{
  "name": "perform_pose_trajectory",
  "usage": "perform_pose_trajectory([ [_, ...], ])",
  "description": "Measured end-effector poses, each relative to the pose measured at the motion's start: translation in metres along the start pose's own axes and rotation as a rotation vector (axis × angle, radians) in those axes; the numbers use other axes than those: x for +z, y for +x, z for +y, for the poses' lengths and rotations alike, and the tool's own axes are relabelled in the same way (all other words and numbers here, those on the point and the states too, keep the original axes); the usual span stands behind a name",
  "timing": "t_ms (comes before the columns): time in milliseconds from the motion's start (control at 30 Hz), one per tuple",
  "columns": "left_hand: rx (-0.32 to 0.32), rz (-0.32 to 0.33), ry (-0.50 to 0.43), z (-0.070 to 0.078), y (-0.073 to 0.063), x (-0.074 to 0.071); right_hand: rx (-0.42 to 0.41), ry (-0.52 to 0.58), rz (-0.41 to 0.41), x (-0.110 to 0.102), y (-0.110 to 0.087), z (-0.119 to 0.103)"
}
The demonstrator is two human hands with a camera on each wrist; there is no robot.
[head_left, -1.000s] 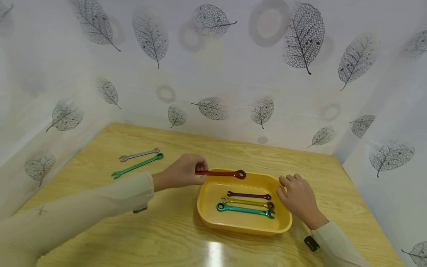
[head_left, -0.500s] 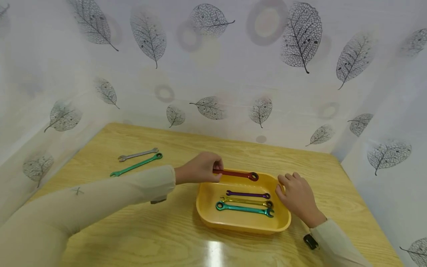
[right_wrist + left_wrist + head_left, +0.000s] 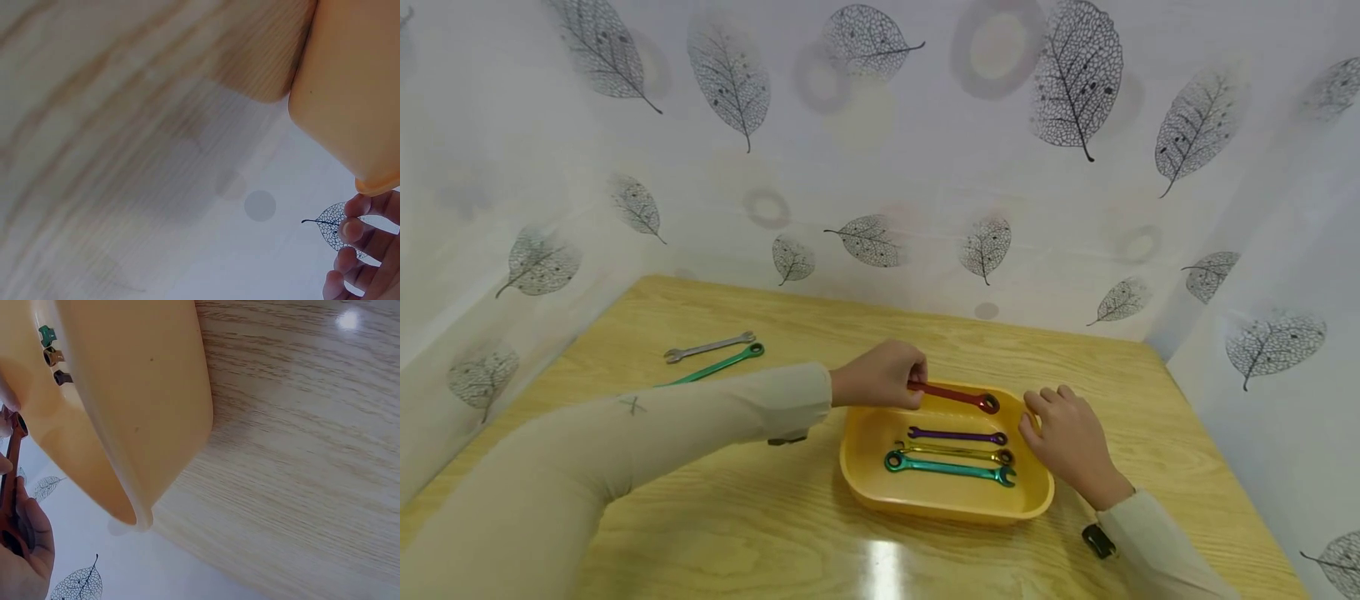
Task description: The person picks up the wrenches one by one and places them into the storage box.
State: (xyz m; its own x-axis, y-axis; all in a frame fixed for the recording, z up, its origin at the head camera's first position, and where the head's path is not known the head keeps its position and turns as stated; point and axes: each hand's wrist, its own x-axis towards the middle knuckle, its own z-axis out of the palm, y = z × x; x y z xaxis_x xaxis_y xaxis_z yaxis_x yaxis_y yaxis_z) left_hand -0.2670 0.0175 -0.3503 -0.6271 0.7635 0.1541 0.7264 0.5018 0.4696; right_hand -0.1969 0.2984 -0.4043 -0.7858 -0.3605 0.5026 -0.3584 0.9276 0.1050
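Note:
My left hand (image 3: 886, 373) grips a red ratcheting combination wrench (image 3: 958, 395) by one end, over the back part of a yellow plastic tub (image 3: 947, 510). The wrench's ring end points right. In the left wrist view, the same red wrench (image 3: 11, 481) shows between the fingers beside the tub wall. Inside the tub lie a purple wrench (image 3: 957, 436), a gold wrench (image 3: 958, 452) and a teal wrench (image 3: 947, 469), roughly side by side. My right hand (image 3: 1071, 442) holds the tub's right rim, its fingertips (image 3: 357, 205) right at the edge in the right wrist view.
On the wooden table (image 3: 737, 533), at the back left, lie a silver wrench (image 3: 709, 347) and a green wrench (image 3: 722, 364), the latter partly hidden by my left sleeve (image 3: 722, 408). A leaf-printed covering (image 3: 925, 167) surrounds the table's back and sides.
My left hand has carried the red wrench rightward, farther over the tub, and its ring end has tipped slightly lower. The right hand and the wrenches in the tub have stayed put.

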Motion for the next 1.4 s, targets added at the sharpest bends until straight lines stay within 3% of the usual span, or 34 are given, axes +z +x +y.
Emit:
perform_pose_trajectory([
  [233, 0.017, -0.027, -0.002, -0.001, 0.011, 0.008, -0.010, 0.001, 0.010, 0.002, -0.001, 0.002],
  [800, -0.044, -0.129, 0.033, 0.007, 0.032, 0.022, -0.006, -0.002, 0.001, 0.003, -0.001, 0.003],
  [1400, -0.028, -0.191, 0.096, 0.006, 0.042, 0.028, -0.013, 0.003, 0.003, 0.001, 0.001, 0.002],
])
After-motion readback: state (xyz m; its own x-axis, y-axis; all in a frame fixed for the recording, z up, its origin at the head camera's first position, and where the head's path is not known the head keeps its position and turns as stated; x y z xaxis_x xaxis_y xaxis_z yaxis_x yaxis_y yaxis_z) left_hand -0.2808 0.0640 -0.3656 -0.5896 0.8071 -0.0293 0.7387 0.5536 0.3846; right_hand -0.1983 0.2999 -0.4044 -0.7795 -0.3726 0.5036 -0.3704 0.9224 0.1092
